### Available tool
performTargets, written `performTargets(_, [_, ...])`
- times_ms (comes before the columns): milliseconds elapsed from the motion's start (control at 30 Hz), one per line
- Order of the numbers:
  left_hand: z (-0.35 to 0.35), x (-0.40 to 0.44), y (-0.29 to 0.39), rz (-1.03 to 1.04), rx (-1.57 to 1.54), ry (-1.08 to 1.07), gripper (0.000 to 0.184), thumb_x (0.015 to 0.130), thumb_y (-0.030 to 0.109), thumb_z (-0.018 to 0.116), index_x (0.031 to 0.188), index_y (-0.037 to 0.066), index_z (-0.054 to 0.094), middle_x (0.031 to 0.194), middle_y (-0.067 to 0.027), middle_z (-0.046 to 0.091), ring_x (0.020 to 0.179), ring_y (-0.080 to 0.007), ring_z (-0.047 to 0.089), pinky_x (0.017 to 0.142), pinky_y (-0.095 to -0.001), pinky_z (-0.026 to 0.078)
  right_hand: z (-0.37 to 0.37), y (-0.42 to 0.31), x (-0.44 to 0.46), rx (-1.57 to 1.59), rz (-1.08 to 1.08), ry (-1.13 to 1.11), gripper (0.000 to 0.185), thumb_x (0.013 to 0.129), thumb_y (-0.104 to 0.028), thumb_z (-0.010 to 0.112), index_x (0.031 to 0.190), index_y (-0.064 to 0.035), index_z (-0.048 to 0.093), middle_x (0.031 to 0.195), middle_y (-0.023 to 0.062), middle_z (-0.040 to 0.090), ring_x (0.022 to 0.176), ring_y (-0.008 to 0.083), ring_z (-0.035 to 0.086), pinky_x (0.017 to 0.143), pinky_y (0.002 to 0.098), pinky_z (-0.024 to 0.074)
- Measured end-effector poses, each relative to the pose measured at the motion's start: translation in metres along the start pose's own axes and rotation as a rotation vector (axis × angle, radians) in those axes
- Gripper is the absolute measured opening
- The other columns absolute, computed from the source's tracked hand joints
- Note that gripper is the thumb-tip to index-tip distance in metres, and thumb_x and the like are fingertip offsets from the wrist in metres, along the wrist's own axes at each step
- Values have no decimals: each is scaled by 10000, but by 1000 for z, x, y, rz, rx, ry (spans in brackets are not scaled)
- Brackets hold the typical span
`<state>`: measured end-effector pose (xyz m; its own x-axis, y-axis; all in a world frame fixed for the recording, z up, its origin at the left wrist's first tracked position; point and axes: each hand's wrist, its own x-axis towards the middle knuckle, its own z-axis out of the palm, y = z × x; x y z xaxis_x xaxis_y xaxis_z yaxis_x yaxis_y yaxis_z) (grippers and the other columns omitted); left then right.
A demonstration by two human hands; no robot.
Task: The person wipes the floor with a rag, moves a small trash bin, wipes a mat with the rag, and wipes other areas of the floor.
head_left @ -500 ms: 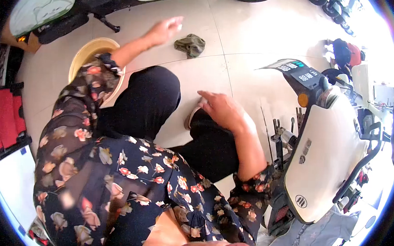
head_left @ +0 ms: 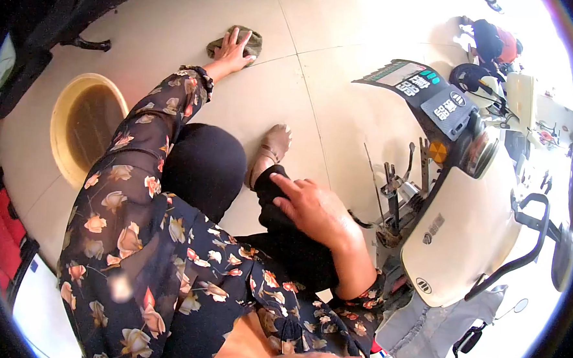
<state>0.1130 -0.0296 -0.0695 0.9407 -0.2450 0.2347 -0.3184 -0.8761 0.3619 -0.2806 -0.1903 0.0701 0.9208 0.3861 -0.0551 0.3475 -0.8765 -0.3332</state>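
Observation:
A crumpled olive-green cloth (head_left: 255, 44) lies on the tiled floor at the upper centre. My left hand (head_left: 232, 57) is on top of it, palm down and fingers spread. On my dark trouser leg rests my right hand (head_left: 316, 210), its index finger extended and its thumb apart from it; nothing shows in it. To the left of my left sleeve stands a round cream bucket (head_left: 60, 128) holding murky brownish water.
A cream scooter (head_left: 459, 220) with exposed metal parts is close on my right. Part of a dark vehicle (head_left: 30, 55) fills the upper left. My shoe (head_left: 275, 143) is between my hands. A crouching person (head_left: 491, 42) shows at the upper right.
My left hand has come down from the air onto the cloth. My right hand stays by my leg. The view has shifted, and the bucket is less covered by my arm.

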Motion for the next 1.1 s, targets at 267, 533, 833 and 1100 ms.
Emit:
performTargets(267, [30,27,-71,190,23,170,604,836,287,694,1384,233,446,1414,-168,383,1282,-384,392,1042,-495,377,5,-11,11,82,-118,-65,428,903,-279,593,1270,-70,521,834,151,638,819,329,619,730,419,502])
performTargets(533, [49,127,-144,-185,27,114,606,873,371,658,1406,174,448,1364,-197,493,1232,-362,484,1021,-445,421,67,46,-2,145,-105,-184,466,890,-224,618,1312,-64,505,872,134,612,857,324,585,765,413,478])
performTargets(833, [44,101,-140,-440,174,360,596,953,479,471,1488,261,325,1497,-179,302,1377,-423,237,1057,-539,347,33,77,-21,235,-127,-220,499,855,-234,661,1299,-65,509,870,110,602,842,297,583,765,386,478])
performTargets(1100, [134,105,59,42,240,270,518,855,415,649,1351,332,526,1363,-114,452,1178,-359,449,996,-471,435,26,104,4,277,-150,-225,522,848,-242,669,1306,-57,500,878,105,586,831,288,573,770,373,468])
